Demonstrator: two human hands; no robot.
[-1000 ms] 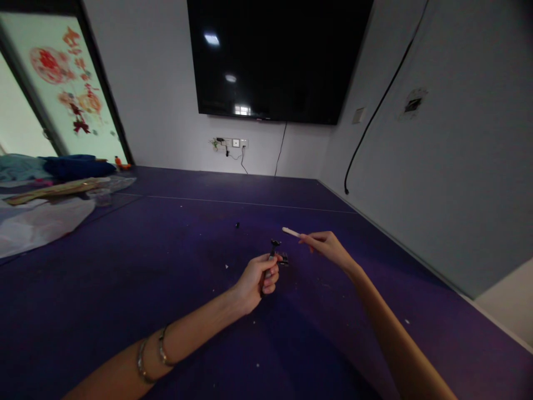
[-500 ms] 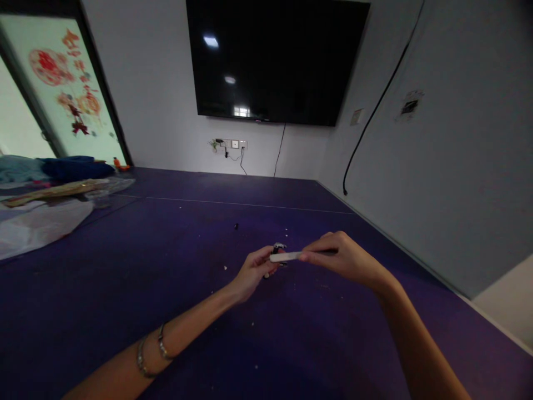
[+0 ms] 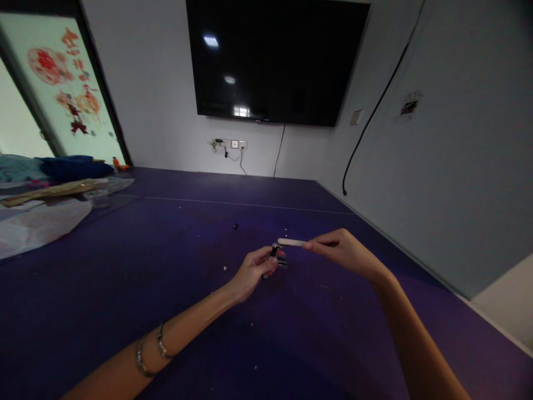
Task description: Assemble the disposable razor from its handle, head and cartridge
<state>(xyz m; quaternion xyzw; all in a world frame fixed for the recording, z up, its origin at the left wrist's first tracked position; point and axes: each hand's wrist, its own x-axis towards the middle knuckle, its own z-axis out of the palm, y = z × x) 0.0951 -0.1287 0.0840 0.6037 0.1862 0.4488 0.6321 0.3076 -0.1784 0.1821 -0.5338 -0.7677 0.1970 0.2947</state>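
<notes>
My left hand [image 3: 255, 269] is closed round a small black-and-silver object [image 3: 281, 260]; its kind is too small to make out, and part of it is hidden by my fingers. From the right, my right hand [image 3: 337, 248] pinches a flat, pale stick with a rounded end [image 3: 291, 242]. That end lies at the upper edge of the black-and-silver object; whether they touch I cannot tell. Both hands are above the purple surface [image 3: 200, 333]. Beyond my left hand a tiny black piece [image 3: 236, 226] lies on the surface.
Small white bits [image 3: 225, 268] are scattered about the surface. At the far left lie a white plastic sheet [image 3: 45, 222] and dark blue cloth [image 3: 75, 168]. A black cable [image 3: 366, 125] hangs down the right wall, and a large television [image 3: 278, 61] is mounted ahead.
The pale stick has gone from across the front of the black-and-silver object up to its top edge, as my right hand rose slightly. My left hand has barely moved.
</notes>
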